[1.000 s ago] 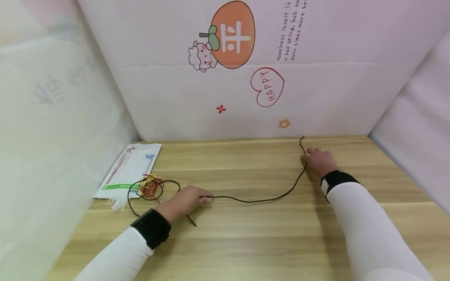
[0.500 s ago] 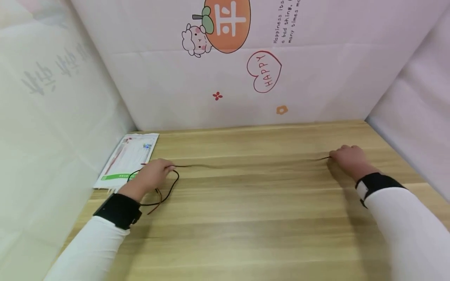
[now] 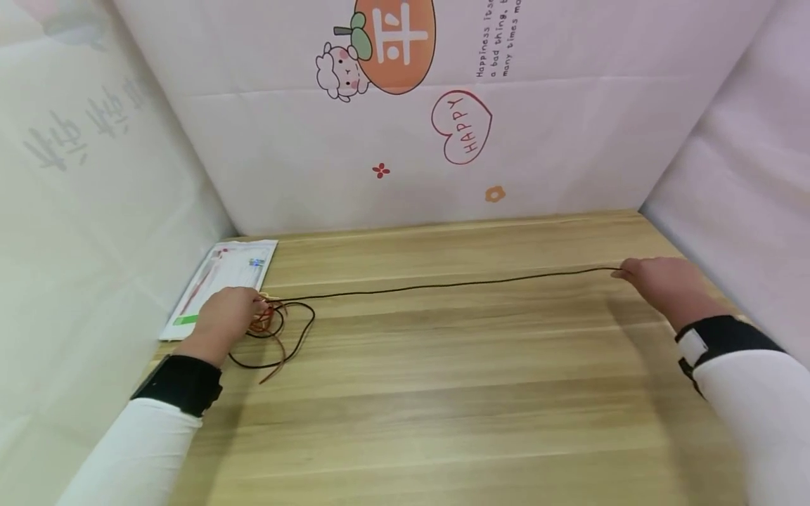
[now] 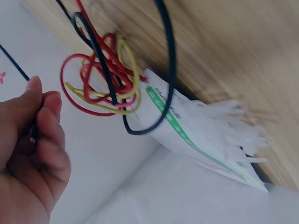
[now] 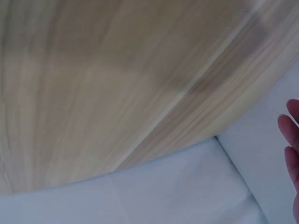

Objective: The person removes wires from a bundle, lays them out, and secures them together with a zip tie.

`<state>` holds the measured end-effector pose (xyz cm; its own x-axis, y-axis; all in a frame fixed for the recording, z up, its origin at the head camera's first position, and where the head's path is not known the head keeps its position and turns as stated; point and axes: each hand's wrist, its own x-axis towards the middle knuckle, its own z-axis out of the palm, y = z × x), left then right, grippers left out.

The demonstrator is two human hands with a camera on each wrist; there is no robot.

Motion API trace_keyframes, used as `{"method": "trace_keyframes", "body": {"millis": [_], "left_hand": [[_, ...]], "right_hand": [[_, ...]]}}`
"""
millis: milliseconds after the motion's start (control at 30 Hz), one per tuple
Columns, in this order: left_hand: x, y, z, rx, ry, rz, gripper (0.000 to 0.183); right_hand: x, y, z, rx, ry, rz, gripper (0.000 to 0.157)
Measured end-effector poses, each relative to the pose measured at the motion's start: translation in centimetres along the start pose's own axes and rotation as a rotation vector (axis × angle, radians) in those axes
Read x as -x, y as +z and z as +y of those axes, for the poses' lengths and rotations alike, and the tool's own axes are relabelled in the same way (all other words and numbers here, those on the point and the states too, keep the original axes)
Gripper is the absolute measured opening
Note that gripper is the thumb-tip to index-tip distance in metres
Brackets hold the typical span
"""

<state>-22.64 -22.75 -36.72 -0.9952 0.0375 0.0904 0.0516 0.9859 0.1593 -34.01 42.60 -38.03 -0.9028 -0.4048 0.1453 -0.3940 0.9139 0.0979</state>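
A thin black cord (image 3: 436,286) stretches nearly straight across the table between both hands. At the left, my left hand (image 3: 221,316) pinches one end between thumb and index finger; in the left wrist view that hand (image 4: 35,144) has its other fingers curled, with the cut tip of the cord beside them. My right hand (image 3: 661,284) pinches the opposite end over the right side of the table. In the right wrist view only a few fingertips (image 5: 290,128) show. Just beside the left hand lies a tangle of red and yellow cords (image 4: 110,79) with another black cord (image 4: 172,60) looping out.
A white packet (image 3: 205,281) with a green stripe lies at the table's back left, and white strips (image 4: 238,126) stick out by it. Printed white sheets (image 3: 557,140) wall in the back and sides of the wooden table (image 3: 443,393).
Both hands have moved apart, the left one leftward and the right one rightward. The black cord has gone from a sagging curve to an almost straight line.
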Motion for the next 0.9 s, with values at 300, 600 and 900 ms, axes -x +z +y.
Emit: {"method": "trace_keyframes", "body": {"millis": [300, 600, 900], "left_hand": [[0.3, -0.5, 0.7, -0.066, 0.118, 0.035, 0.016], [-0.4, 0.0, 1.0, -0.201, 0.212, 0.192, 0.02], [-1.8, 0.5, 0.8, -0.2, 0.169, 0.238, 0.014]], "right_hand": [[1.5, -0.5, 0.8, 0.133, -0.11, 0.056, 0.019], [2.2, -0.9, 1.2, 0.135, -0.122, 0.077, 0.008], [1.9, -1.4, 1.0, 0.063, -0.027, 0.128, 0.01]]}}
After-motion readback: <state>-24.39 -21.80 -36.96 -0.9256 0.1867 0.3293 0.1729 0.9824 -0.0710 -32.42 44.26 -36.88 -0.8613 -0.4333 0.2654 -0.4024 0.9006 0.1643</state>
